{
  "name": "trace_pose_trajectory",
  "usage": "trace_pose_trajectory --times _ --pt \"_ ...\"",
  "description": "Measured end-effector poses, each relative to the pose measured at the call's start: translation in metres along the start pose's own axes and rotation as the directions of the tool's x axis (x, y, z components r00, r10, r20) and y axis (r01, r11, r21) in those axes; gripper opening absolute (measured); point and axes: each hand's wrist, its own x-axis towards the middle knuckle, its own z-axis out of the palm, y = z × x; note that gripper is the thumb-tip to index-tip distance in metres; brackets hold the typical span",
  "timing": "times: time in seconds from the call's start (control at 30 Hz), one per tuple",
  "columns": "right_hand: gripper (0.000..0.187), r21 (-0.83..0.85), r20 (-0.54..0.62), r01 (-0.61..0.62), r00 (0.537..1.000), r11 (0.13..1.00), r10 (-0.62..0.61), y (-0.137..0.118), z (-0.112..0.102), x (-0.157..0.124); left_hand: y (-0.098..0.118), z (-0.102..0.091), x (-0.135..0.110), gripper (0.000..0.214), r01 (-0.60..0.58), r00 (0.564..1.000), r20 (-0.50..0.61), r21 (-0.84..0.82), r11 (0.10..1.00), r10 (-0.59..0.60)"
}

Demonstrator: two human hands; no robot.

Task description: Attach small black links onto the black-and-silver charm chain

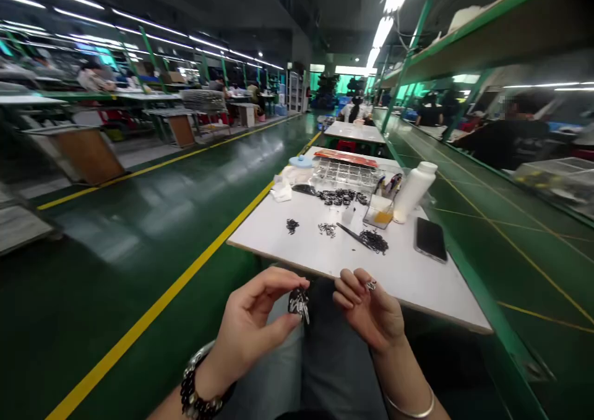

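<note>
Fingers [284, 276] of the left hand [250, 315] pinch a dark and silvery metal piece [297, 302] at the lower centre of the frame, thumb from below and fingertips from above, with slim bright parts of it jutting downward. The hand slants up to the right, its back turned to the left of the frame, on a forearm that enters from the bottom edge with a beaded bracelet [197, 401] at the wrist.

To the right, at nearly the same height, the right hand [374, 315] grips a tiny silvery part [370, 286] between thumb and index finger. Its palm faces inward and partly up, the other fingers curling loosely; the forearm leans up to the left and wears a bangle [417, 414]. The hands are apart, above the lap [334, 358].

Just beyond them, the desk [264, 231] fills the centre right. On it lie three small heaps of dark bits [375, 241], tweezers [355, 231] touching the rightmost heap, and a phone [430, 239] near the right edge. Farther up come larger black pieces [341, 197], a clear compartment tray [346, 174] and a leaning white bottle [414, 192].
</note>
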Motion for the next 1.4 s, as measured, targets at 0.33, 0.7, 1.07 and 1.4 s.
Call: trace_pose_trajectory --times 0.33,0.7,1.07,1.4 --pt "0.023 -0.014 -0.023 -0.021 1.0 1.0 0.021 -0.045 -0.033 0.055 -0.053 0.002 0.128 0.03 0.036 0.958 0.282 0.036 0.999 -0.044" --pt "0.023 -0.165 -0.157 0.002 0.987 0.986 -0.028 -0.083 -0.077 0.104 -0.112 0.01 0.208 0.034 0.01 0.863 0.504 0.033 0.999 -0.025" --pt "0.02 -0.266 -0.229 -0.207 0.962 0.941 0.147 -0.085 -0.105 0.136 -0.14 -0.009 0.207 0.038 0.337 0.87 0.406 -0.076 0.938 -0.28" --pt "0.01 -0.086 -0.198 -0.21 0.962 0.974 0.189 -0.08 -0.105 0.131 -0.143 -0.01 0.206 0.04 0.358 0.845 0.443 -0.052 0.932 -0.3"
